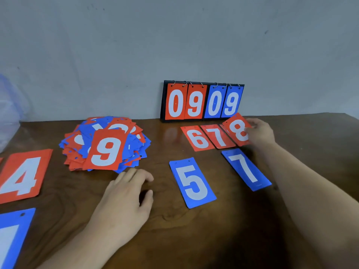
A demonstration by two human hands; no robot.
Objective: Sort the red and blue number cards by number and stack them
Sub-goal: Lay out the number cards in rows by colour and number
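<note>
**Red 8 card [238,130] pinched near the back edge**

My right hand [260,133] pinches the red 8 card by its right side. The card tilts over a red sliver I cannot read, beside the red 7 [218,136] and red 6 [197,138] in a row near the table's [194,233] back edge. My left hand [126,193] rests on the wood, fingers loosely curled, holding nothing, just in front of the heap [77,144] of mixed cards topped by a red 9 [106,150]. Between my hands lie a blue 5 [192,183] and a blue 7 [245,168], apart. A scoreboard [202,101] reading 0909 stands at the back edge. At the left edge a red 4 [21,175] and a blue card [11,235] are cut off, with a blurred plastic bag [7,113] behind them.
</note>
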